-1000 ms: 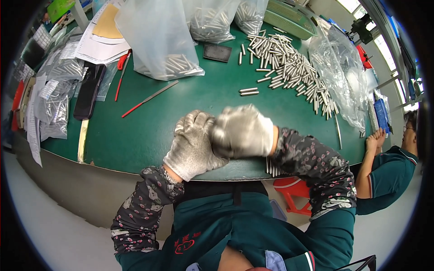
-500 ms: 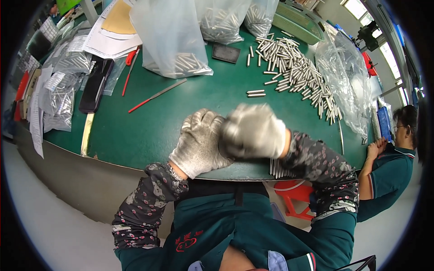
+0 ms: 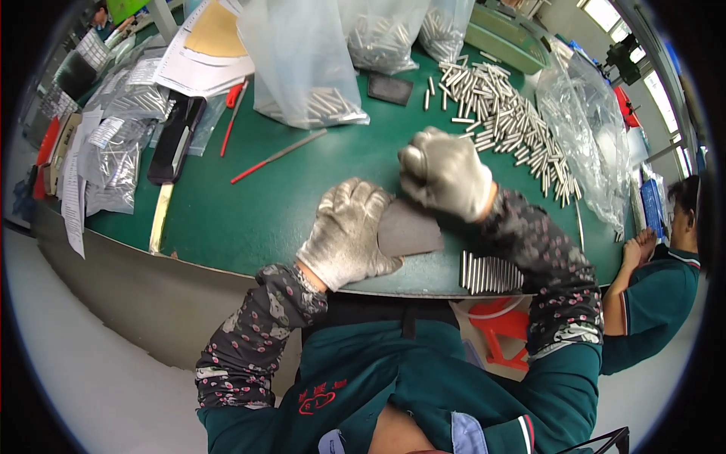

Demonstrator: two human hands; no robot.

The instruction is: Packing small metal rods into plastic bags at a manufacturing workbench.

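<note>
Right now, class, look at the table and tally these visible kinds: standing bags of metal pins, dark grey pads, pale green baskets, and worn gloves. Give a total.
Standing bags of metal pins: 3
Dark grey pads: 2
Pale green baskets: 1
Worn gloves: 2
Total: 8

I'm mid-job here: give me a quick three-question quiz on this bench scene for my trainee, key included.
1. Multiple choice. Which thing touches the left hand?
a) the phone
b) the dark grey pad
c) the green basket

2. True or false: the neat row of metal pins lies closer to the front edge of the green tabletop than the loose pile of pins does.

3. Fill in: the right hand wears a ____.

Key: 1. b; 2. true; 3. glove.
</note>
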